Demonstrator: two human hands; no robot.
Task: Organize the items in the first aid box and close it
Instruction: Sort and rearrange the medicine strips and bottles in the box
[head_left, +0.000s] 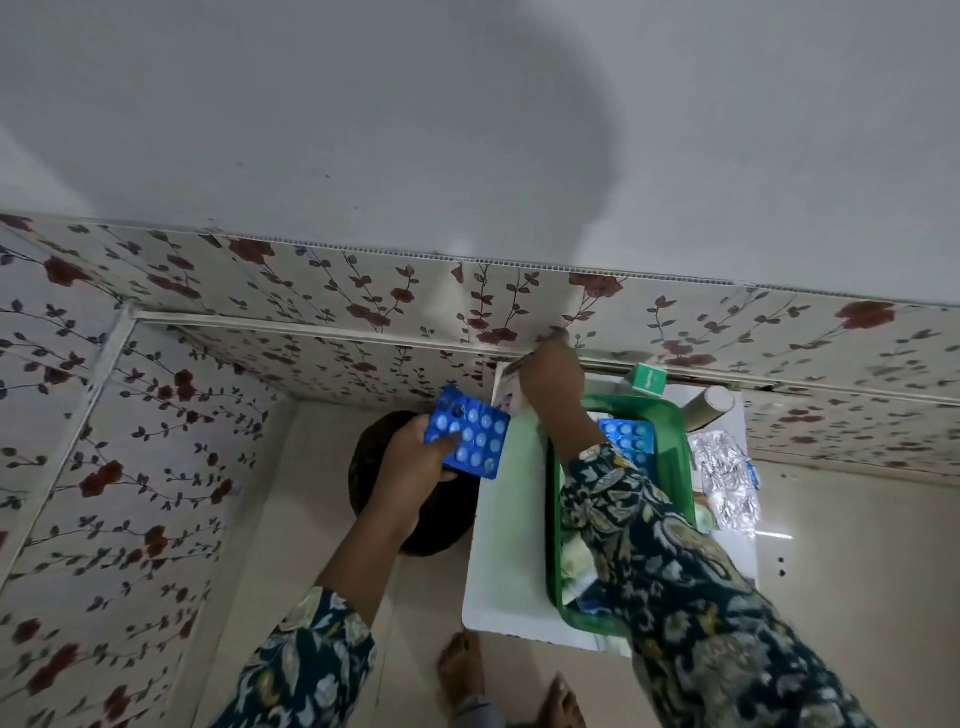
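Gripping a blue blister pack (467, 434) by its lower left edge, the left hand (415, 457) has thumb and fingers pinched on the foil and holds it up in the air, left of the white table (506, 519) and above a dark round object (415, 530) on the floor. The right hand (550, 379) reaches over the far end of the table and is closed on a white packet (506, 387) that touches the flowered wall panel (311, 291); the picture is blurred there, so how the fingers lie cannot be told exactly. A green first aid box (670, 447) stands open on the table under the right forearm, whose patterned sleeve (675, 561) hides much of it. Inside it lies a second blue blister pack (628, 436), with other small packets near its close end. Just right of the box lie silver foil strips (724, 478), and beyond them stand a small green carton (648, 376) and a pale cylinder (709, 408).
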